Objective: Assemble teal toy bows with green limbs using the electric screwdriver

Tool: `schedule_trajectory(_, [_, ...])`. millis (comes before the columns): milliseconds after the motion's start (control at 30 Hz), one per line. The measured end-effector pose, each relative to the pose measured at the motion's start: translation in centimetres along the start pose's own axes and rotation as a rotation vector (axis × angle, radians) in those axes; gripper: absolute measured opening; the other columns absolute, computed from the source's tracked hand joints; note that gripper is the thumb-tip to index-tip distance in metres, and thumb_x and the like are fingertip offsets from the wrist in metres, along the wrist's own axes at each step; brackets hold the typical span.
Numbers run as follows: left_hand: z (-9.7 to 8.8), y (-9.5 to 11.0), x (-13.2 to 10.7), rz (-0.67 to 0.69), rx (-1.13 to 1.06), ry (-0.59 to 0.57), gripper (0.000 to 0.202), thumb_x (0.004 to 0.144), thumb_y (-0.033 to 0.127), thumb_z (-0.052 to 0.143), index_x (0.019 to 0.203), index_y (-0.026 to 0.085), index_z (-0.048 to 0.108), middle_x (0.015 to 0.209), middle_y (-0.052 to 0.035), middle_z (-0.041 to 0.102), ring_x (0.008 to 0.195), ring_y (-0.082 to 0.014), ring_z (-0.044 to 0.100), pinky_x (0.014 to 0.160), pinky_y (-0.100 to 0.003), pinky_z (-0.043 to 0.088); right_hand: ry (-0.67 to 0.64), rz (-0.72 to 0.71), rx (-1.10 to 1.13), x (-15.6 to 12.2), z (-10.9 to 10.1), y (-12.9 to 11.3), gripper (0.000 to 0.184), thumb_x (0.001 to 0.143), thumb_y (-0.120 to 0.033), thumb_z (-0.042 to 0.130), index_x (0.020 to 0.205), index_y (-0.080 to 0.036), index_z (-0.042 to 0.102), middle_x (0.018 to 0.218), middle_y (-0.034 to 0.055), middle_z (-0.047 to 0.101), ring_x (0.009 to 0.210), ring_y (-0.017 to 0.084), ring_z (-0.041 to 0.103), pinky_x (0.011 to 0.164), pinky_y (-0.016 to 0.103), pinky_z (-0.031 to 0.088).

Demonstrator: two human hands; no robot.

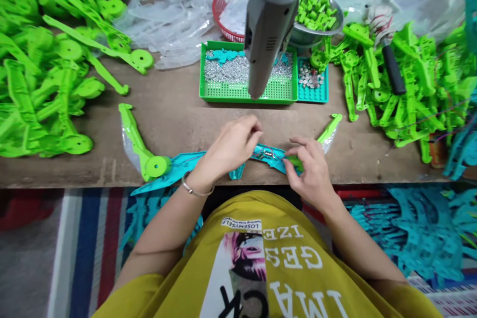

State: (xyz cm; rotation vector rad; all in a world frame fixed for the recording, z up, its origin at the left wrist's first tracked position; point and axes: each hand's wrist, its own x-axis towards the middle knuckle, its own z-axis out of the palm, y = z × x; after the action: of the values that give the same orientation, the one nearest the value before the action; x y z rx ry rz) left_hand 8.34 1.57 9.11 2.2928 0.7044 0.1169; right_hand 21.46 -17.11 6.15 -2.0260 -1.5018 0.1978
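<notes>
A long turquoise plastic shell (188,161) lies along the table's near edge, bow-like in outline. Red wires and small metal parts (265,154) sit in its middle. To its left end is joined a bright green arm (134,139) with a round hub; another green arm (330,131) sticks up at the right, partly behind my hand. My left hand (233,144) is over the shell's middle, thumb and fingers pressed together; whatever is between them is hidden. At the shell's right part, my right hand (311,171) has bent fingers and a thumb closed at its edge.
A grey powered screwdriver (270,30) hangs above the table. Behind it stand a green tray (246,98) of screws, a turquoise tray (324,94) of small metal discs, a red basket (219,5) and a metal bowl (339,22). Green parts are heaped left (40,84) and right (406,84).
</notes>
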Motion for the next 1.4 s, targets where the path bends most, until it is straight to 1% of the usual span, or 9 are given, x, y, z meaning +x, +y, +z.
schedule_trajectory(133, [-0.6, -2.5, -3.7, -0.046, -0.112, 0.196, 0.013, 0.097, 0.021, 0.050, 0.104, 0.019, 0.060, 0.092, -0.0024, 0.070, 0.083, -0.0169, 0.067, 0.078, -0.030, 0.051, 0.007, -0.133, -0.022, 0.7, 0.5, -1.3, 0.008, 0.087, -0.014, 0.064, 0.091, -0.021, 0.065, 0.117, 0.0121, 0.064, 0.115, 0.029, 0.055, 0.100, 0.050, 0.047])
schedule_trajectory(233, [0.1, -3.2, -5.9, 0.012, -0.094, 0.202, 0.015, 0.096, 0.020, 0.052, 0.110, 0.020, 0.057, 0.102, -0.0049, 0.068, 0.097, -0.0198, 0.065, 0.087, -0.034, 0.051, -0.057, -0.165, -0.059, 1.2, 1.7, -2.4, 0.009, 0.087, -0.018, 0.063, 0.095, -0.021, 0.066, 0.126, 0.0128, 0.061, 0.123, 0.032, 0.050, 0.104, 0.052, 0.045])
schedule_trajectory(367, [1.4, -3.5, -7.4, 0.120, -0.066, 0.160, 0.037, 0.090, 0.020, 0.062, 0.126, 0.020, 0.051, 0.122, -0.0102, 0.063, 0.117, -0.0250, 0.059, 0.103, -0.043, 0.047, -0.192, -0.139, -0.166, 2.1, 2.5, -2.8, 0.022, 0.086, -0.028, 0.065, 0.106, -0.020, 0.066, 0.136, 0.0162, 0.056, 0.128, 0.038, 0.045, 0.104, 0.058, 0.041])
schedule_trajectory(567, [3.0, -4.3, -7.6, 0.102, -0.118, 0.234, 0.050, 0.089, 0.017, 0.064, 0.135, 0.019, 0.046, 0.127, -0.0129, 0.063, 0.122, -0.0269, 0.059, 0.105, -0.046, 0.048, -0.323, -0.107, -0.096, 3.3, 2.3, -2.2, 0.014, 0.088, -0.023, 0.063, 0.102, -0.020, 0.065, 0.133, 0.0158, 0.059, 0.127, 0.035, 0.049, 0.101, 0.055, 0.043])
schedule_trajectory(833, [2.4, -3.8, -7.2, 0.192, -0.128, 0.198, 0.055, 0.089, 0.013, 0.064, 0.140, 0.020, 0.046, 0.133, -0.0136, 0.059, 0.125, -0.0267, 0.056, 0.107, -0.047, 0.046, -0.167, -0.154, 0.011, 2.5, 2.0, -3.3, 0.013, 0.091, -0.023, 0.065, 0.103, -0.020, 0.067, 0.100, 0.0098, 0.070, 0.093, 0.025, 0.061, 0.083, 0.043, 0.048])
schedule_trajectory(1000, [1.9, -3.1, -5.9, 0.281, -0.017, 0.120, 0.035, 0.094, 0.015, 0.057, 0.128, 0.021, 0.061, 0.128, -0.0123, 0.062, 0.117, -0.0267, 0.057, 0.098, -0.044, 0.049, -0.048, -0.152, 0.005, 1.5, 2.3, -3.8, 0.015, 0.090, -0.024, 0.068, 0.104, -0.022, 0.069, 0.113, 0.0114, 0.070, 0.102, 0.025, 0.062, 0.087, 0.043, 0.050])
schedule_trajectory(1233, [2.9, -3.8, -5.8, 0.217, 0.018, 0.198, 0.015, 0.098, 0.021, 0.054, 0.099, 0.021, 0.069, 0.101, -0.0068, 0.071, 0.096, -0.0220, 0.064, 0.087, -0.040, 0.050, -0.114, -0.108, 0.065, 2.6, 1.8, -2.8, 0.018, 0.092, -0.027, 0.064, 0.107, -0.021, 0.071, 0.107, 0.0095, 0.073, 0.094, 0.024, 0.064, 0.082, 0.042, 0.049])
schedule_trajectory(1333, [1.7, -4.1, -6.1, 0.146, -0.051, 0.230, 0.013, 0.097, 0.021, 0.055, 0.097, 0.026, 0.067, 0.104, -0.0057, 0.072, 0.099, -0.0221, 0.067, 0.089, -0.041, 0.054, -0.107, -0.086, 0.094, 3.8, 1.2, -2.0, 0.015, 0.094, -0.024, 0.059, 0.100, -0.022, 0.072, 0.104, 0.0087, 0.074, 0.094, 0.023, 0.067, 0.084, 0.042, 0.050])
schedule_trajectory(1400, [-0.4, -4.4, -6.0, 0.097, -0.060, 0.266, 0.014, 0.096, 0.022, 0.054, 0.101, 0.028, 0.065, 0.108, -0.0046, 0.072, 0.102, -0.0204, 0.068, 0.091, -0.038, 0.056, -0.068, -0.066, 0.149, 4.9, 0.4, -1.1, 0.013, 0.094, -0.023, 0.059, 0.097, -0.022, 0.071, 0.102, 0.0085, 0.074, 0.096, 0.023, 0.069, 0.086, 0.043, 0.052])
